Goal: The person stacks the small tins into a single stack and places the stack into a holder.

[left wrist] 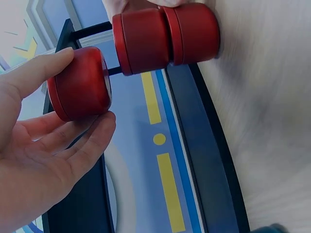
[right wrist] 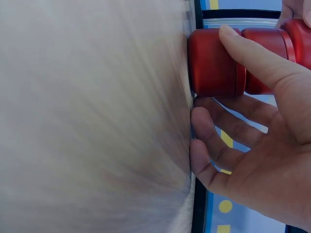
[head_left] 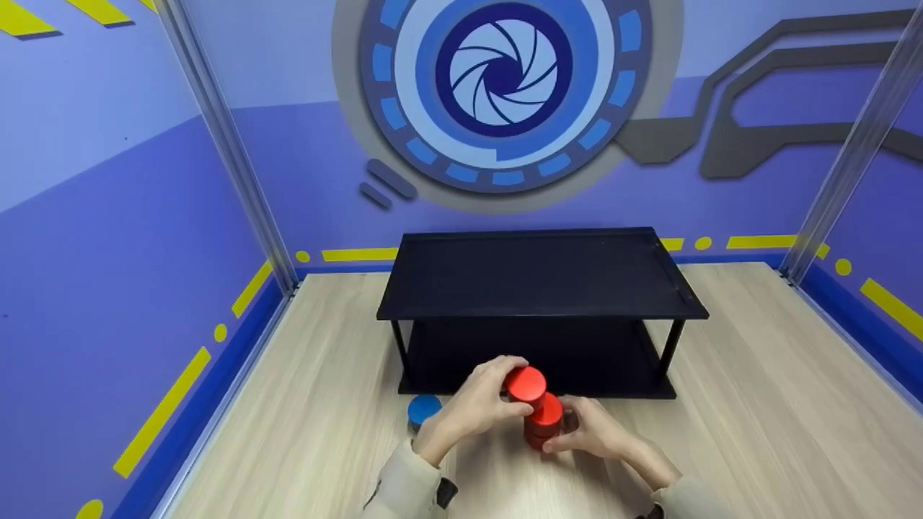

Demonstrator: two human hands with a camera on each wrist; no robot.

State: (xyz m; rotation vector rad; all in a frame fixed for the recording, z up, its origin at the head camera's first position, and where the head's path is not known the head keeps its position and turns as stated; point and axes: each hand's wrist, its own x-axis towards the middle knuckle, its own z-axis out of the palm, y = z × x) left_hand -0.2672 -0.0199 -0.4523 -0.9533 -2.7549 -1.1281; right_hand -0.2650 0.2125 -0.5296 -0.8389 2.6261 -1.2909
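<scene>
My left hand grips a small round red tin between thumb and fingers. That tin is raised and set a little to the left of a stack of two more red tins. The stack's upper red tin rests on the lower red tin, which stands upright on the table. My right hand holds the lower tin from the right side, its thumb across the near face and its fingers behind. A blue tin stands on the table just left of my left wrist.
A black two-tier shelf stands behind the tins, its lower tier close beyond my hands. The wood-grain table is enclosed by blue-purple panels at the back and both sides, with metal posts at the corners.
</scene>
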